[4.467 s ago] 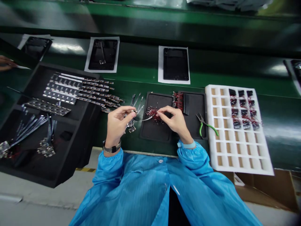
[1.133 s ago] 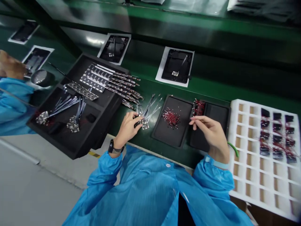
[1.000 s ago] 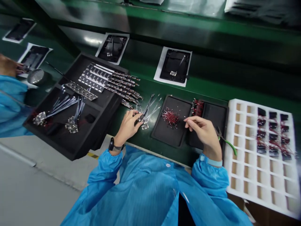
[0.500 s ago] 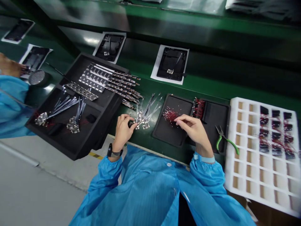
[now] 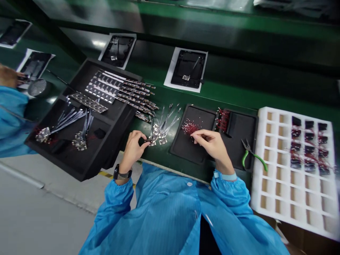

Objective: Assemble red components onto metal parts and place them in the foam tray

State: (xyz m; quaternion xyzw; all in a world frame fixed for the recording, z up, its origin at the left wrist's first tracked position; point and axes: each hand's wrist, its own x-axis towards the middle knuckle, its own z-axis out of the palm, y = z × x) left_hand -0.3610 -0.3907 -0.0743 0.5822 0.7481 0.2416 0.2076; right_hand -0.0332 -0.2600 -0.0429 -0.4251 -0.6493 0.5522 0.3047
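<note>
Left of centre in the frame, I see the left hand [image 5: 133, 148] with thumb and index finger closed on a small dark part [image 5: 148, 140], at the left edge of the heap of little circuit boards [image 5: 163, 141] on the green bench [image 5: 159, 156]. It has drawn slightly left since half a second ago, so that part shows more plainly.

Right of centre, the right hand [image 5: 212, 143] has come across from beside the right black tray [image 5: 237, 136] to the lower right edge of the pile of red wires [image 5: 190, 126], inside the left black tray [image 5: 183, 150]. Its thumb and fingertips are pressed together; from my end I cannot tell whether they grip a wire. I judge that boards and wires are now being worked at once, while the pliers [image 5: 248, 150], farther right, lie untouched.
</note>
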